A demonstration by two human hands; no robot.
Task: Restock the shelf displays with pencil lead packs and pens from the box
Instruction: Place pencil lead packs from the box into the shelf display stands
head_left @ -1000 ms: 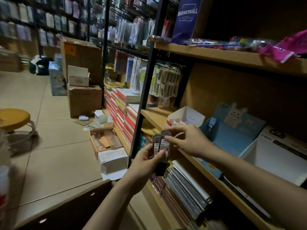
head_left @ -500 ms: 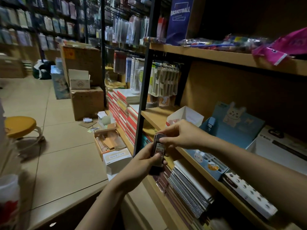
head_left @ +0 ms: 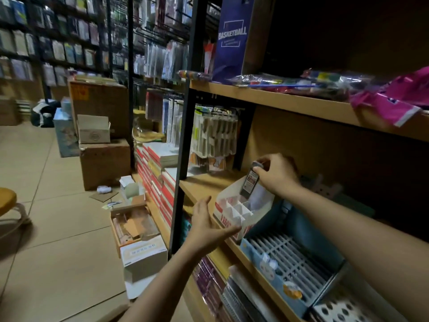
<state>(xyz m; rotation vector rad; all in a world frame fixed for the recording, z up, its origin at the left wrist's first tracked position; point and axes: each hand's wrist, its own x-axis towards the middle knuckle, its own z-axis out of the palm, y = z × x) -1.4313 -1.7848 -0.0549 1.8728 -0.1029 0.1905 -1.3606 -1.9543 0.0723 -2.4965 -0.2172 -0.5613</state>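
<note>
Fingers: right hand [head_left: 276,175] is pinching the cap end of a lead pack [head_left: 250,183] between thumb and fingertips, so the pack is hanging label-out with its lower end free to drop in.
Left hand: left hand [head_left: 204,225] is reaching in with fingers straight and loosely together, holding nothing; its fingertips are lying at the front corner of the white tray [head_left: 232,219], probably bracing it, though I cannot tell whether they are actually touching.
Pack: it is standing nearly upright, tilted a little, with its bottom dipping into a rear compartment of the tray, not yet let go.
Tray: it is sitting on the middle shelf [head_left: 204,184] near the black upright [head_left: 183,140], angled toward the aisle so its dividers are facing the person; the front cells are looking unfilled.
Neighbour: a blue slotted rack [head_left: 290,256] is sitting just beside the tray on its right, slots bare, likely waiting for pens.
Floor: open cartons [head_left: 134,226] are lying below the shelf end, within easy reach for more stock.
Stage: early in the restock, by my reckoning, one pack going in and most cells still to fill.
Risk: the light tray is likely to slide back if the pack is pushed without a steadying hand.
</note>
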